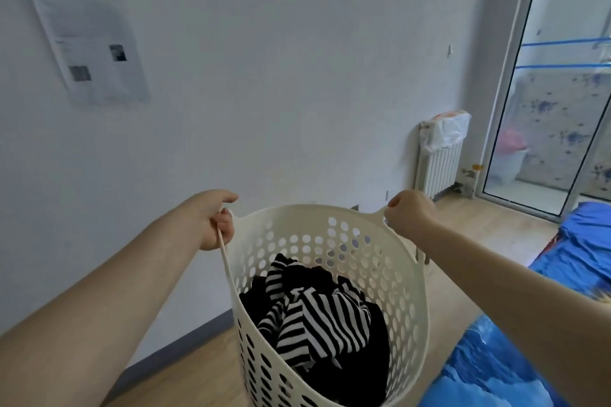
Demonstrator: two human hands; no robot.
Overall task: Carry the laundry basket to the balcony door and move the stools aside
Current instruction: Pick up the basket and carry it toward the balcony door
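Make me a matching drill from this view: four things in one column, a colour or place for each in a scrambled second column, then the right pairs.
Things:
1. laundry basket
2. striped clothes
3. radiator
4. bedding

Descriptions:
A. blue, at the right edge
B. cream, held by left hand and right hand
C. white, against the wall beside the balcony door
D. black and white, inside the basket

Pairs: 1-B, 2-D, 3-C, 4-A

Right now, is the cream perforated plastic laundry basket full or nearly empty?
Partly filled. Black-and-white striped clothing lies bunched in the bottom of the cream perforated plastic laundry basket, and the upper inner wall with its holes shows bare above it.
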